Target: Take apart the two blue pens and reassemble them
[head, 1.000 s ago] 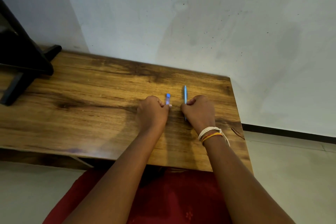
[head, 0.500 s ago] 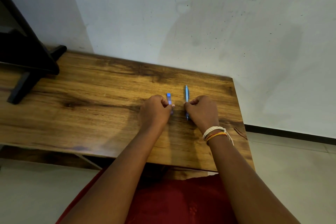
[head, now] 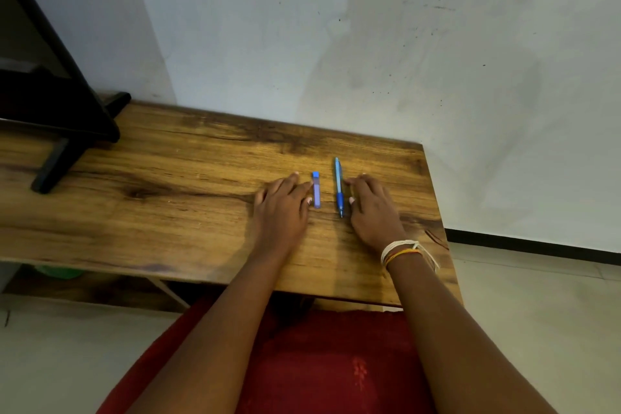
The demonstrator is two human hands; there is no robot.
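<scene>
On the right half of the wooden table [head: 168, 212], two blue pens lay side by side, both pointing roughly from six to twelve o'clock. The shorter pen [head: 316, 190], pale and translucent with a bright blue cap at its twelve o'clock end, sat at nine o'clock from the longer pen [head: 338, 186], which had a darker grip toward its six o'clock end and its tip aimed at the person. The two were near each other but not touching.

The left hand [head: 282, 208] lay flat and spread at nine o'clock of the shorter pen, holding nothing, its thumb and forefinger right against the barrel. The right hand [head: 373, 212], thread bracelets [head: 401, 250] at its wrist, rested just as loose and empty at three o'clock of the longer pen, fingertips just beside it.

From where I stood, both pens looked whole and neatly set down. Whether that marked the start of the dismantling or the end of the rebuilding, I could not tell. If work remained, I judged the next move would call for pinching one barrel with each hand and twisting or pulling at the joint. A black stand [head: 67, 131] stood well away at ten o'clock.
</scene>
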